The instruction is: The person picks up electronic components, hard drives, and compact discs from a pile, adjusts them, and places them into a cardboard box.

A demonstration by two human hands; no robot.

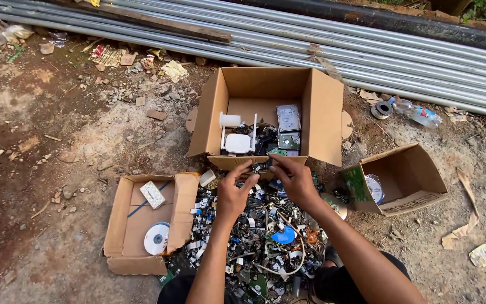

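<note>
From the head camera, the person's left hand [236, 188] and right hand [295, 179] meet just above the near flap of the large open brown cardboard box [324, 115], which serves as the landmark here. Between them sits a small dark electronic part [261, 166], pinched from both sides: the left fingers [247, 169] curl closed on its left edge and the right fingertips [274, 161] close on its right edge, so both hands grip it and neither palm is spread. What the part is exactly is too small to tell. Inside the large box already lie a white router with 2 upright antennas [237, 142], a white cylinder, and 2 grey hard drives [288, 118] against the back wall, so some sorting looks done. Left of and nearer than the large box, a shallow flat cardboard tray [120, 222] holds a silver disc [156, 237] and a white plug block. Right of the large box, a smaller tipped cardboard box [417, 174] holds a green circuit board and discs. Directly below the large box, a dense heap of mixed electronic scrap [265, 242] remains, so by appearance most of the work is left.
</note>
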